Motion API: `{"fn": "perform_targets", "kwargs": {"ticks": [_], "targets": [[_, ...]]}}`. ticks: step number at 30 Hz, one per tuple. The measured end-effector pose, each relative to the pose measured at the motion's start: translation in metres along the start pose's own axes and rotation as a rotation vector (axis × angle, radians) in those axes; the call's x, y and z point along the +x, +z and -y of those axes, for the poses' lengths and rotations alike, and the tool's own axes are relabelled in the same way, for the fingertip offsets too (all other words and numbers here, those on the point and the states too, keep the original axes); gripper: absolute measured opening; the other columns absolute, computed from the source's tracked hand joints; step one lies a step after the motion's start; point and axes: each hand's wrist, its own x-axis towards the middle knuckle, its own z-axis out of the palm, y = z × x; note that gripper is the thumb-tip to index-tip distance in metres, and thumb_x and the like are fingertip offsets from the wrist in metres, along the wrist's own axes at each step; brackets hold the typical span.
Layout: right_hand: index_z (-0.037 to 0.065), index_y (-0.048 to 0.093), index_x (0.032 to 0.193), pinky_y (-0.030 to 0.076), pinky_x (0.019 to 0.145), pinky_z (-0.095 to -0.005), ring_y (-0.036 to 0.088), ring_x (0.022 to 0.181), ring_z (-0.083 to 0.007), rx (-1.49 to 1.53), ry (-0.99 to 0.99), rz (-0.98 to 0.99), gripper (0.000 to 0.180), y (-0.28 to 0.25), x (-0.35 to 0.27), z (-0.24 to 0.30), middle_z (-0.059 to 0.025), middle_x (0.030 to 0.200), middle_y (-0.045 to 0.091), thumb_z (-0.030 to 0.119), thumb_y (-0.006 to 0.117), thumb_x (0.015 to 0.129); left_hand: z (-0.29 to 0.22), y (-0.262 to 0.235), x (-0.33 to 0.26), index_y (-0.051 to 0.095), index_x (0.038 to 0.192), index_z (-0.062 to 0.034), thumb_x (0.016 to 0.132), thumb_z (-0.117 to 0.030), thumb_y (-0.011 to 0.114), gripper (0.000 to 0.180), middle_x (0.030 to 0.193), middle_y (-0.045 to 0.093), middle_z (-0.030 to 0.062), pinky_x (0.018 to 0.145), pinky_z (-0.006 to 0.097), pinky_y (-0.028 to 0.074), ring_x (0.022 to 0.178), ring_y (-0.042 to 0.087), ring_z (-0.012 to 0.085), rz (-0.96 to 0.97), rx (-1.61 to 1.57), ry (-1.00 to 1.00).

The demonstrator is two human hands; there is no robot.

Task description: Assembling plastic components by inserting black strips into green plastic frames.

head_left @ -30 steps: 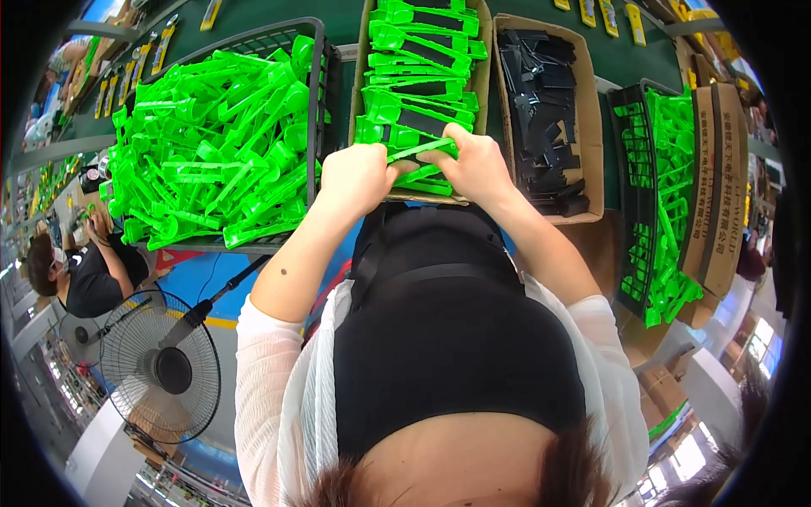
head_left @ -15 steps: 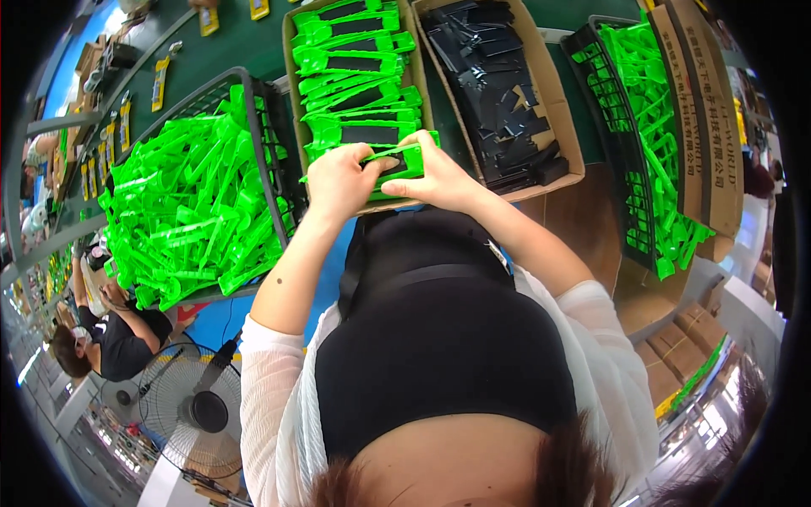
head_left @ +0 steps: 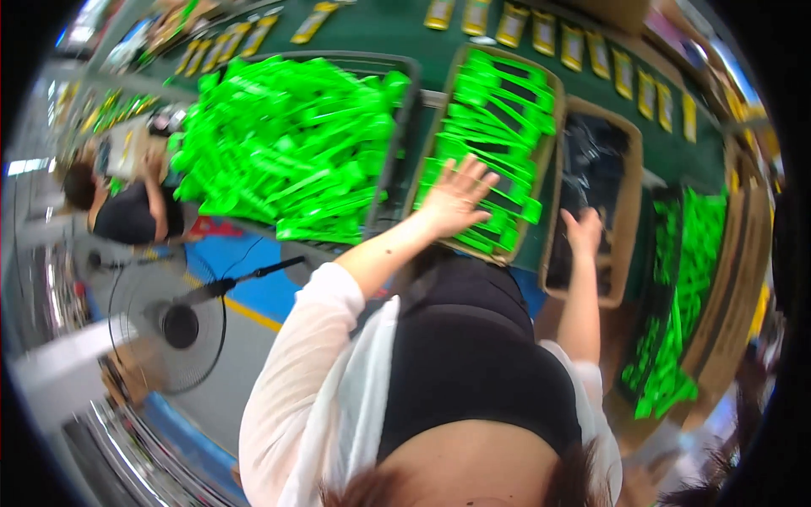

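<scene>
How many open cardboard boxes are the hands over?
2. One box, with green pieces, is beneath the left hand; the other box, with black pieces, is just to its right, beneath the right hand.

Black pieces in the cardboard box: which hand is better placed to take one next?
Likely the right hand: it is over the black pieces, while the left hand spreads over the boxed green parts.

Slim yellow packets (head_left: 571, 48) lie in a spaced row along the far side of a green table (head_left: 380, 29). At left, a person in a black top (head_left: 128, 221) appears above a round wire-caged fan (head_left: 180, 327), near blue flooring (head_left: 262, 294) edged with a yellow stripe (head_left: 267, 322).
</scene>
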Motion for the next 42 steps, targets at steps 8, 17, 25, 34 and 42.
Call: {"fn": "perform_targets", "kwargs": {"ticks": [8,17,25,34,42], "targets": [[0.001,0.048,0.08,0.044,0.067,-0.0368,0.054,0.071,-0.0284,0.002,0.036,0.194,0.05,0.008,0.018,-0.034,-0.0134,0.075,0.055,0.034,0.076,0.057,0.07,-0.098,-0.026,0.046,0.108,0.0022,0.072,-0.011,0.059,0.04,0.106,0.044,0.019,0.088,0.042,0.034,0.101,0.041,0.0347,-0.668,0.013,-0.491],[0.001,0.048,0.084,0.043,0.064,-0.0342,0.051,0.067,-0.0249,0.079,0.073,0.165,0.047,0.007,0.006,-0.019,-0.0107,0.071,0.051,0.035,0.073,0.065,0.128,-0.083,-0.005,0.054,0.097,-0.0068,0.072,-0.013,0.061,0.027,0.099,0.053,0.0145,0.084,0.04,0.041,0.099,0.047,0.0321,-0.118,0.185,-0.648],[-0.001,0.04,0.066,0.037,0.054,-0.037,0.042,0.055,-0.0252,0.082,-0.027,0.088,0.045,-0.004,-0.016,-0.018,-0.0117,0.058,0.043,0.034,0.066,0.074,0.16,-0.112,-0.019,0.062,0.088,-0.0105,0.074,-0.015,0.056,0.016,0.087,0.059,0.0086,0.08,0.039,0.044,0.095,0.05,0.0271,0.158,0.246,-0.512],[0.0,0.04,0.064,0.033,0.049,-0.0316,0.035,0.051,-0.0142,0.192,-0.014,0.012,0.04,-0.054,-0.014,-0.017,-0.0065,0.053,0.038,0.029,0.062,0.08,0.129,-0.182,-0.038,0.059,0.09,-0.0066,0.073,-0.005,0.051,0.019,0.079,0.061,0.0101,0.064,0.038,0.048,0.076,0.058,0.0275,-0.402,0.309,-0.51],[0.006,0.057,0.083,0.043,0.048,-0.0199,0.062,0.065,-0.0132,1.306,0.334,0.517,0.013,-0.077,-0.035,0.126,-0.0032,0.075,0.062,0.011,0.066,0.076,0.051,-0.175,-0.072,0.044,0.114,-0.0062,0.085,0.0,0.049,0.031,0.084,0.056,0.0073,0.063,0.027,0.05,0.079,0.058,0.018,-1.214,-1.403,-0.723]]}}
